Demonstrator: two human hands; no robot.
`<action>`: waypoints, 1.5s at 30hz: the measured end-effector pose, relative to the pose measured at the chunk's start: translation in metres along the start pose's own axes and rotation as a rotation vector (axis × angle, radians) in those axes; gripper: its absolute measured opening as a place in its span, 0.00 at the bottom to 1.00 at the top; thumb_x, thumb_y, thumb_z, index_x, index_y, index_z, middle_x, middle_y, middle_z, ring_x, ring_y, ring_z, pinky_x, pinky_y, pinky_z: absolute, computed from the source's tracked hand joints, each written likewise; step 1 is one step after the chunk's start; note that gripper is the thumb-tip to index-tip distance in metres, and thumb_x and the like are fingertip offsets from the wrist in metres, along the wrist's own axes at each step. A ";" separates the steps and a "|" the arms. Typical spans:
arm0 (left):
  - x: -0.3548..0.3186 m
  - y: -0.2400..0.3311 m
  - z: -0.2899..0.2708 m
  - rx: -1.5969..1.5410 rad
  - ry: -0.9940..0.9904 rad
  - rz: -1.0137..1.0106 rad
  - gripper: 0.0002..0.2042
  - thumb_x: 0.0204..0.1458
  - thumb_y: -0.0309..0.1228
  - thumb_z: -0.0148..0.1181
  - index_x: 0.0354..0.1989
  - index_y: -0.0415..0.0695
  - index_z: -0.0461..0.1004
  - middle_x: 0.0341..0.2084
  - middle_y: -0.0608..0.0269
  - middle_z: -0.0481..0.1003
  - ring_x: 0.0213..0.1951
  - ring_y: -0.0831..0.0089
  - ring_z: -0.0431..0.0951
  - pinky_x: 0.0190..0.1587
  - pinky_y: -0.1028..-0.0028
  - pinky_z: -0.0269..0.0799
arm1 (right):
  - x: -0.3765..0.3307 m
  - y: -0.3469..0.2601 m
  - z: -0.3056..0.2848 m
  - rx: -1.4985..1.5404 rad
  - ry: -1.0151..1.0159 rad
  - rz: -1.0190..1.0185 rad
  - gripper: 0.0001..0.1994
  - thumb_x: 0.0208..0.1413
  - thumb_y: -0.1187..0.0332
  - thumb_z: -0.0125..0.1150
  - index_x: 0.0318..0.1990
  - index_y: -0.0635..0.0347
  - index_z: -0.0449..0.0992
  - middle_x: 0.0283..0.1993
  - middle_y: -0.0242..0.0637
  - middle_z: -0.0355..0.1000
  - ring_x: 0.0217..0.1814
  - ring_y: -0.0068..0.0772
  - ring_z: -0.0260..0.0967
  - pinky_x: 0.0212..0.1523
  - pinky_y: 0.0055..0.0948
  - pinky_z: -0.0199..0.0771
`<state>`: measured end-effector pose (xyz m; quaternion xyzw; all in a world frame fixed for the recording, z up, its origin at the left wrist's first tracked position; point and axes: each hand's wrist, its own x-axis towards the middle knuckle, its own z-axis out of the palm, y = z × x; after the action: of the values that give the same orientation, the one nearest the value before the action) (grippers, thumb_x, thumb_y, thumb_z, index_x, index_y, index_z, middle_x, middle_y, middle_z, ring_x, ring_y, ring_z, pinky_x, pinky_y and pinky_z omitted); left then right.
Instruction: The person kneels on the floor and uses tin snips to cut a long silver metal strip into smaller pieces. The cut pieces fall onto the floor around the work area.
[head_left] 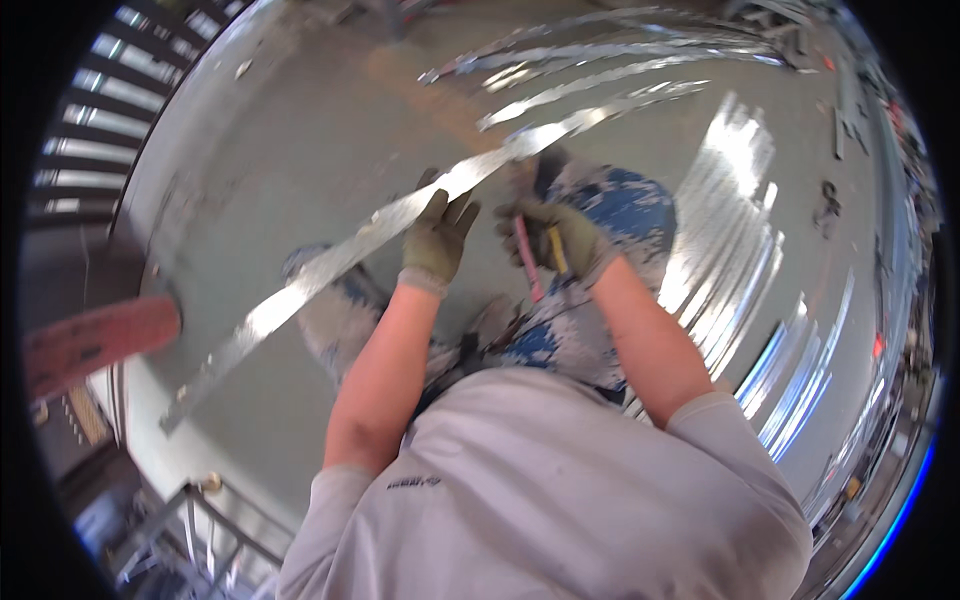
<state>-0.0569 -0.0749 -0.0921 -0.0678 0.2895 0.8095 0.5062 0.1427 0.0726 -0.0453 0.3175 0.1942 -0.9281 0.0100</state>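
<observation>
As a long silver strip (345,250) is stretched slantwise from lower left to upper right, its middle is met by the left grip (437,240), gloved in dull green! Glove is seen at both edges of the metal, yet whether the strip is clamped there or merely touched cannot be told. Over to the right grip (568,238), gloved as well and kept just apart from the strip: its fingers are curled, and a red stick (527,260) and a yellow stick (557,246) are clasped side by side. Camouflage trousers (625,215) are shown, both knees bent, the left one crossed by the strip. Farther out, more strips (545,102) are laid on the floor (260,150), and beyond the right knee a gleaming row (722,235) is packed close. At far left, a red beam (105,335) is caught below dark slats (95,135).
</observation>
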 end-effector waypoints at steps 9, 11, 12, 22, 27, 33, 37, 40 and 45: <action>-0.032 0.062 -0.018 -0.009 0.174 0.068 0.21 0.72 0.35 0.63 0.71 0.50 0.72 0.66 0.55 0.77 0.64 0.56 0.81 0.68 0.51 0.80 | 0.005 0.001 0.015 0.043 -0.016 0.011 0.20 0.75 0.64 0.60 0.67 0.64 0.76 0.56 0.50 0.84 0.56 0.49 0.85 0.59 0.53 0.88; -0.033 0.059 -0.022 0.008 0.120 0.098 0.20 0.73 0.38 0.63 0.69 0.47 0.73 0.64 0.52 0.78 0.63 0.56 0.82 0.66 0.52 0.83 | 0.000 0.008 0.021 0.078 -0.038 -0.040 0.20 0.75 0.66 0.59 0.69 0.65 0.73 0.58 0.52 0.83 0.57 0.51 0.84 0.61 0.55 0.86; -0.032 0.059 -0.024 0.036 0.116 0.114 0.20 0.74 0.40 0.61 0.69 0.47 0.73 0.64 0.52 0.78 0.63 0.55 0.82 0.66 0.50 0.83 | -0.002 0.011 0.024 0.097 -0.048 -0.067 0.21 0.75 0.67 0.59 0.70 0.65 0.72 0.59 0.54 0.82 0.58 0.52 0.84 0.62 0.57 0.86; -0.036 0.065 -0.010 0.160 0.112 0.052 0.21 0.75 0.43 0.59 0.72 0.51 0.70 0.64 0.54 0.79 0.58 0.52 0.86 0.61 0.47 0.87 | 0.005 0.025 0.048 0.188 -0.074 -0.226 0.24 0.72 0.73 0.60 0.73 0.62 0.67 0.67 0.54 0.77 0.62 0.54 0.81 0.62 0.60 0.85; -0.035 0.062 -0.024 0.137 0.123 0.057 0.22 0.74 0.43 0.60 0.72 0.51 0.70 0.63 0.55 0.80 0.56 0.51 0.87 0.60 0.46 0.87 | -0.010 0.024 0.066 -0.204 0.161 -0.148 0.27 0.69 0.75 0.64 0.73 0.61 0.67 0.65 0.51 0.78 0.60 0.50 0.83 0.58 0.54 0.88; -0.034 0.062 -0.023 0.128 0.131 0.056 0.23 0.74 0.42 0.61 0.73 0.52 0.69 0.61 0.55 0.81 0.56 0.52 0.87 0.60 0.48 0.87 | -0.032 0.029 0.072 -0.211 0.163 -0.132 0.28 0.67 0.73 0.67 0.73 0.63 0.67 0.61 0.49 0.80 0.55 0.47 0.84 0.54 0.51 0.90; -0.030 0.064 -0.019 0.129 0.132 0.052 0.23 0.74 0.42 0.61 0.74 0.52 0.70 0.63 0.54 0.80 0.56 0.53 0.87 0.60 0.50 0.87 | -0.036 0.038 0.095 -0.429 0.218 0.066 0.29 0.66 0.73 0.68 0.73 0.64 0.69 0.60 0.48 0.80 0.54 0.44 0.84 0.54 0.43 0.89; -0.030 0.063 -0.016 0.127 0.141 0.055 0.23 0.74 0.42 0.61 0.73 0.51 0.70 0.63 0.53 0.80 0.56 0.52 0.87 0.60 0.51 0.87 | -0.018 0.056 0.094 -0.453 0.270 0.122 0.29 0.65 0.72 0.70 0.72 0.63 0.71 0.58 0.47 0.81 0.52 0.42 0.84 0.51 0.44 0.88; -0.031 0.062 -0.015 0.171 0.154 0.057 0.23 0.76 0.42 0.57 0.75 0.51 0.69 0.66 0.51 0.78 0.57 0.52 0.87 0.61 0.53 0.87 | 0.002 0.066 0.091 -0.542 0.369 0.074 0.25 0.62 0.75 0.72 0.66 0.63 0.75 0.46 0.40 0.80 0.43 0.41 0.83 0.42 0.42 0.84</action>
<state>-0.0983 -0.1270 -0.0668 -0.0781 0.3974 0.7884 0.4631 0.0969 -0.0217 -0.0038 0.4729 0.4210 -0.7685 0.0927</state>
